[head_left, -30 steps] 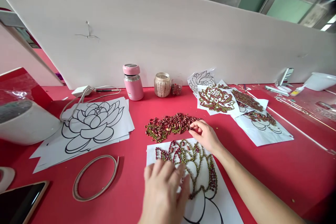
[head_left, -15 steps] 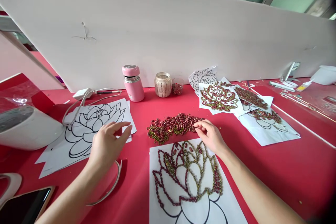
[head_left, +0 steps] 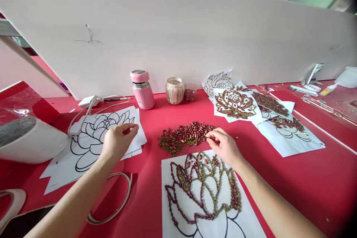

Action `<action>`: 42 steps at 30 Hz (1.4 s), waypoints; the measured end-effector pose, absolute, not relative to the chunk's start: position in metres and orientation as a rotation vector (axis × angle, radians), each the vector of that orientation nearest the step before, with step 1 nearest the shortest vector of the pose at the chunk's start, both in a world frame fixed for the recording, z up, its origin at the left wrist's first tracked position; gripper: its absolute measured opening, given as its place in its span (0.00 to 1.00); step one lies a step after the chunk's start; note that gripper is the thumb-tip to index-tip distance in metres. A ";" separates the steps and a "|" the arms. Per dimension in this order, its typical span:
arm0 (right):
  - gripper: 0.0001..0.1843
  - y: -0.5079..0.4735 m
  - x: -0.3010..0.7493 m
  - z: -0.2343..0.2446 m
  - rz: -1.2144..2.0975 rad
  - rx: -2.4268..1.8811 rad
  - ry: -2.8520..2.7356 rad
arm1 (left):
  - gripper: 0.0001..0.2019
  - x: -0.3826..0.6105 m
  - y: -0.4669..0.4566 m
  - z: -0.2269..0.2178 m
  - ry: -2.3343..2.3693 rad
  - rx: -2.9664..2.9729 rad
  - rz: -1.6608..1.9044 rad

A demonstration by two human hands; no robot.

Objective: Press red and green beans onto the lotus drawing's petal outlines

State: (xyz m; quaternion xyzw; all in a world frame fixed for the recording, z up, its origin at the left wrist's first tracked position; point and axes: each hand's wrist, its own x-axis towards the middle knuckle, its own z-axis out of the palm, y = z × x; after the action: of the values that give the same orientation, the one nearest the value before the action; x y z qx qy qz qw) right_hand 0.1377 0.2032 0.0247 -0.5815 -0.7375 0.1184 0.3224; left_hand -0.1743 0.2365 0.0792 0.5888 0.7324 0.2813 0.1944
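My left hand [head_left: 118, 140] hovers above the left stack of flower line drawings [head_left: 92, 156], thumb and forefinger tips pressed together. Whether a bean is between them cannot be made out. At the right end of a pile of red and green beans [head_left: 181, 137], my right hand [head_left: 225, 147] has its fingertips closed in a pinch, touching or just over the red beans. What it pinches is hidden. Below the pile lies a lotus picture sheet [head_left: 173, 227]. Red and green beans trace its upper petals; the lower ones show bare printed lines.
A pink flask [head_left: 143, 95], a ribbed glass jar [head_left: 174, 95] and a small cup of beans [head_left: 190, 93] stand by the white partition [head_left: 167, 29]. Bean-covered pictures [head_left: 235, 104] lie at right. A white pot [head_left: 33, 141], a cable [head_left: 129, 193] and a phone [head_left: 28, 223] are at left.
My left thumb and forefinger have come together from being apart. My right hand stays at the pile's right end, its fingertips drawn closer. The view has shifted slightly.
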 end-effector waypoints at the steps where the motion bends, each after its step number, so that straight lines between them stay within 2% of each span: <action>1: 0.07 0.205 0.135 0.025 0.309 -1.508 -1.958 | 0.17 -0.174 0.237 0.078 2.048 1.654 0.787; 16: 0.06 0.226 0.117 0.031 0.297 -1.736 -2.092 | 0.16 -0.180 0.241 0.070 2.049 1.721 0.801; 22: 0.06 0.230 0.116 0.032 0.334 -1.761 -2.107 | 0.17 -0.180 0.268 0.091 2.117 1.800 0.930; 25: 0.05 0.228 0.114 0.032 0.347 -1.749 -2.096 | 0.24 -0.178 0.298 0.112 2.184 1.837 1.050; 29: 0.06 0.222 0.115 0.034 0.377 -1.738 -2.027 | 0.41 -0.167 0.335 0.143 2.238 1.854 1.074; 31: 0.07 0.219 0.118 0.035 0.395 -1.734 -1.978 | 0.46 -0.160 0.348 0.153 2.197 1.826 1.067; 36: 0.10 0.211 0.127 0.036 0.763 -1.542 -1.581 | 0.51 -0.151 0.370 0.161 2.160 1.709 1.115; 42: 0.10 0.208 0.129 0.031 1.165 -1.325 -1.012 | 0.42 -0.158 0.394 0.153 2.114 1.717 1.102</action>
State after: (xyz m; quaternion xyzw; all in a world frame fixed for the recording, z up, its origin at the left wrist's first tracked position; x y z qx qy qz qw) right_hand 0.1289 0.2082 0.0305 -0.5540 -0.4230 0.4873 0.5260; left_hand -0.1580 0.3936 0.1531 0.5813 0.7158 0.3733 0.1016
